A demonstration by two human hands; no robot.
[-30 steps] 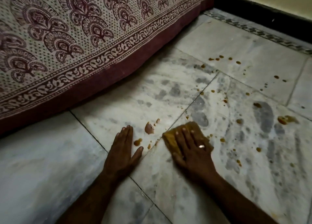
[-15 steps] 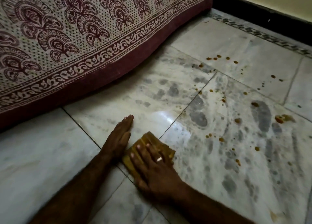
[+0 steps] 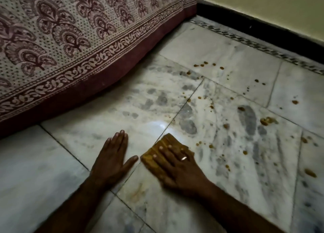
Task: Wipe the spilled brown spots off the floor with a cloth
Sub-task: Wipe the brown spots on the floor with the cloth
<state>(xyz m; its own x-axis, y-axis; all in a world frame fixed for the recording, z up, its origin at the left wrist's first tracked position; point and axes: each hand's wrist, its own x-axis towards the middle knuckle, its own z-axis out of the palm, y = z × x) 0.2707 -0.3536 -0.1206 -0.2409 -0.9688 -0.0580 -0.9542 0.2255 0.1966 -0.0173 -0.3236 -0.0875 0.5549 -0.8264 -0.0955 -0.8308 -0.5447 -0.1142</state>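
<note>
On the pale marble floor (image 3: 78,138), low in the middle of the view, a folded yellow-brown cloth (image 3: 166,142) lay flat beside a joint between two tiles. The right hand (image 3: 177,167) pressed down on it with its fingers stretched out and slightly spread, not curled round it. A ring (image 3: 183,158) showed on one finger. The cloth's far corner and left edge stuck out from under the fingers.

The left hand (image 3: 112,160) lay palm down on the neighbouring tile just beside the cloth. It was released, with the fingers straight and close together and nothing in its grasp. Its thumb pointed toward the cloth's near corner, and I could not tell whether the two touched.

Brown spots (image 3: 226,126) were scattered to the right of the cloth and beyond it. There were small drops (image 3: 199,143) near its right edge, a larger blob (image 3: 265,121) farther right, and a cluster (image 3: 204,64) on the far tile toward the wall (image 3: 280,4). A faint brownish smear (image 3: 138,192) marked the tile between the forearms.

A maroon-and-cream patterned bedspread (image 3: 70,39) hung down to the floor on the left. A black skirting (image 3: 263,27) ran along the foot of the wall.
</note>
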